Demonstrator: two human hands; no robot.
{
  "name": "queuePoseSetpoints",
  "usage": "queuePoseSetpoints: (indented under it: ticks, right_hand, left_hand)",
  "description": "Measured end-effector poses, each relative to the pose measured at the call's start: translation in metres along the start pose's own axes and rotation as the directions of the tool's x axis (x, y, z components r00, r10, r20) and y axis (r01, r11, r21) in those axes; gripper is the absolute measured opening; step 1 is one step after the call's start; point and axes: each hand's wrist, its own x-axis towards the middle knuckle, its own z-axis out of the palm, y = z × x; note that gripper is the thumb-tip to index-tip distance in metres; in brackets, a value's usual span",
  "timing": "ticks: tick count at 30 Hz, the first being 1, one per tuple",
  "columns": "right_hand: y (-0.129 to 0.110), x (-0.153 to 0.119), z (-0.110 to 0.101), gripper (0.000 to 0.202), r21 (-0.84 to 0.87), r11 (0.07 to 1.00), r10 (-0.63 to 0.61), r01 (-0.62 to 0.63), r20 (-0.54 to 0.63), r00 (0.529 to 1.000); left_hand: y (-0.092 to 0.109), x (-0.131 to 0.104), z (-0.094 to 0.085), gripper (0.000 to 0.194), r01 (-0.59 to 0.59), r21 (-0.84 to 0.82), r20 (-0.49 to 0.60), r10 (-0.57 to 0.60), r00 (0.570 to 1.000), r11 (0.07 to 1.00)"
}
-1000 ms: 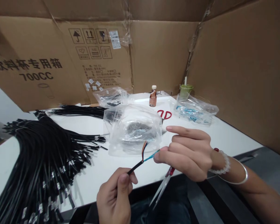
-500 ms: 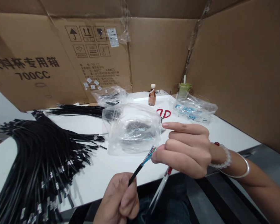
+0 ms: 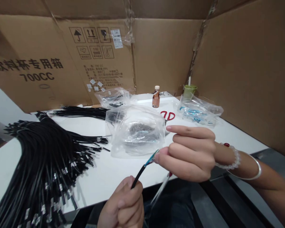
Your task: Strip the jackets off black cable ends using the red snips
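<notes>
Low in the middle, my left hand [image 3: 123, 204] is closed around a black cable [image 3: 138, 176], whose stripped end points up and right. Thin blue and other coloured wires [image 3: 152, 158] fan out of the sheath. The thumb and a finger of my right hand [image 3: 188, 152] pinch the tips of these wires, while its index finger stretches left above them. Below my right hand hangs a pair of metal blades with a red part [image 3: 161, 189], held at the palm; its handle is mostly hidden.
Many black cables [image 3: 45, 152] lie on the white table [image 3: 95, 180] at left. A clear bag [image 3: 140, 136], red-handled scissors [image 3: 170, 116], a small bottle [image 3: 156, 97], a bag of blue pieces [image 3: 197, 114] and a green cup [image 3: 189, 91] stand farther back, before cardboard walls [image 3: 166, 53].
The fingers of my left hand have curled more tightly around the cable. The wires now look more bunched together, and the metal blades have turned slightly below my right hand.
</notes>
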Motion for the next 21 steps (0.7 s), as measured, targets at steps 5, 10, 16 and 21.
queuePoseSetpoints:
  ticks: [5,10,16,21]
  right_hand:
    - [0.0022,0.0016,0.0003,0.014,-0.242,0.918,-0.328,0.316,-0.014,0.944]
    - [-0.0010,0.0036,0.0009,0.013,-0.229,0.925,-0.312,0.303,-0.002,0.950]
    - [-0.0056,0.0058,0.0025,0.018,-0.222,0.925,-0.308,0.309,0.038,0.950]
    - [-0.0071,0.0077,0.0005,0.027,-0.202,0.928,-0.297,0.313,0.104,0.949]
  left_hand:
    - [-0.0031,0.0002,-0.0008,0.067,-0.051,0.093,-0.064,0.057,0.996,0.994]
    - [-0.0039,0.0023,-0.0004,0.068,-0.104,0.108,0.019,0.103,0.995,0.989]
    - [-0.0057,0.0024,-0.0003,0.065,-0.144,0.159,-0.030,0.151,0.988,0.977]
    - [-0.0061,0.0045,-0.0022,0.063,-0.176,0.222,-0.078,0.198,0.977,0.959]
